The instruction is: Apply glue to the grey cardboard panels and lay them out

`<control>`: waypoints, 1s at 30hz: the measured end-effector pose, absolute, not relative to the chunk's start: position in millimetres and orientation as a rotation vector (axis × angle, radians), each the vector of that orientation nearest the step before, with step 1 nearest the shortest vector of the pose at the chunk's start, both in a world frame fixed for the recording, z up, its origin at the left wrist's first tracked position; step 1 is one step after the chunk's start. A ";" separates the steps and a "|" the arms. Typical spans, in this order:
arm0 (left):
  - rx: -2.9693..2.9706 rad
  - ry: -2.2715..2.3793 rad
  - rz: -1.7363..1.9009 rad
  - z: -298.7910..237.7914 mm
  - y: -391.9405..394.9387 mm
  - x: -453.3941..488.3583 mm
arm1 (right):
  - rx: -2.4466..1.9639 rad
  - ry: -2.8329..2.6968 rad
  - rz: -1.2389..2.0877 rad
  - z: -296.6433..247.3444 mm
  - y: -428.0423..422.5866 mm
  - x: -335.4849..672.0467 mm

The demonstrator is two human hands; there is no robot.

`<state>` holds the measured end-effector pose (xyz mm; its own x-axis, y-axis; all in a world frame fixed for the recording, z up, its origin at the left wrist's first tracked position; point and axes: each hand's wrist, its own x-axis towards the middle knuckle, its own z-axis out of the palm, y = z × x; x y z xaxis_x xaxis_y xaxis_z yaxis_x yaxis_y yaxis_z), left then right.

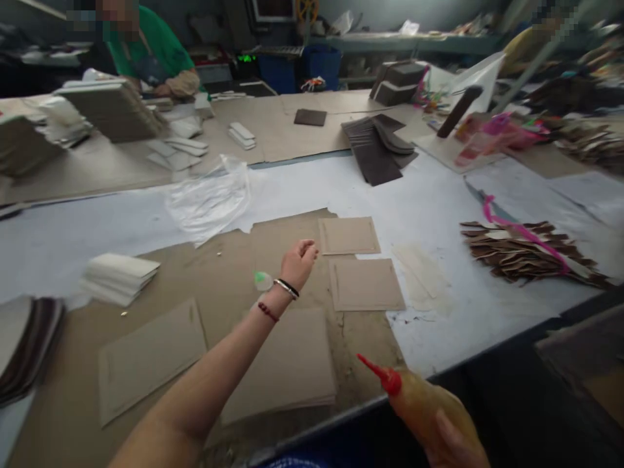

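My left hand (298,262) reaches out over the brown work surface with its fingers curled in; nothing shows in them. It hovers just left of two small square cardboard pieces (349,235) (366,285). My right hand (451,445) is at the bottom edge, wrapped round a yellowish glue bottle (429,403) with a red nozzle pointing up and left. A stack of larger cardboard sheets (287,367) lies under my left forearm, with another sheet (149,357) to its left.
A white card stack (118,276) lies at left and a clear plastic bag (209,198) beyond it. Dark sheets (377,149) lie mid-table, brown strips with a pink ribbon (524,250) at right. A person in green (156,49) works at the far left.
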<state>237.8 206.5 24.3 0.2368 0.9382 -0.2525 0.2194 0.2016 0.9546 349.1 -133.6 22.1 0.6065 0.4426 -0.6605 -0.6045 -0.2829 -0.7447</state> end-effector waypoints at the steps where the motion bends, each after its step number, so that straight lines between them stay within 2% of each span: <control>1: 1.295 1.258 0.772 36.1 192.1 213.3 | -1.577 0.103 1.030 28.4 -120.3 340.4; 5: 1.426 1.515 0.875 54.3 120.2 102.7 | -1.730 -0.214 1.042 44.1 -62.5 298.6; 9: 1.252 1.762 0.765 18.4 49.8 20.8 | -1.906 -0.582 0.955 50.7 -17.5 251.1; 12: 1.109 1.786 0.715 -7.9 15.1 -1.8 | -1.928 -0.792 0.911 52.5 3.4 223.0; 16: 1.024 1.681 0.622 -17.2 -1.9 -6.1 | -1.946 -0.929 0.918 49.6 12.3 203.7; 23: 1.030 1.480 0.573 -24.1 3.1 -11.8 | -1.984 -0.844 0.886 42.0 6.3 191.2; 30: 0.993 1.416 0.528 -25.9 12.9 -18.8 | -1.712 -0.377 0.943 55.8 -7.9 205.0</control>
